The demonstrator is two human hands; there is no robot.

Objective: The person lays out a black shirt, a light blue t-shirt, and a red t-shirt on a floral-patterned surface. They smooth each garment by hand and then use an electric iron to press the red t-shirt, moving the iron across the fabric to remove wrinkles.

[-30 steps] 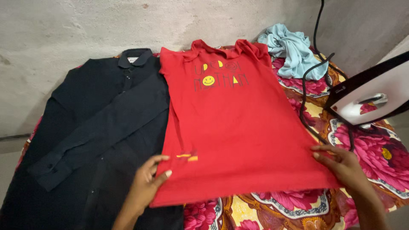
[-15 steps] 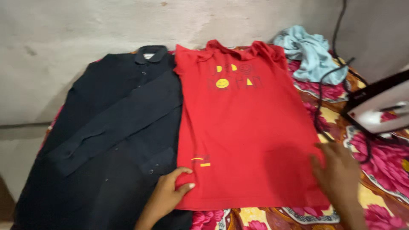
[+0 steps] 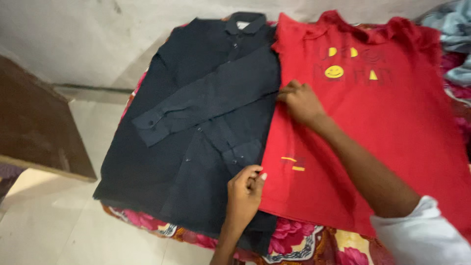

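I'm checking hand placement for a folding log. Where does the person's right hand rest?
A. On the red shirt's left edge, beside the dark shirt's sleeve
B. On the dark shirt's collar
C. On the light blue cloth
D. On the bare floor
A: the right hand lies on the red shirt at its edge, next to the dark shirt.

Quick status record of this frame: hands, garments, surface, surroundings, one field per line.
left hand: grips the red shirt's left edge near the hem
right hand: pinches the same edge higher up, where it meets the black shirt
black shirt: flat, buttoned, a sleeve folded across its front
red shirt: flat, yellow print on the chest
surface: floral cloth under both
surroundings: pale blue cloth at top right, brown board at left
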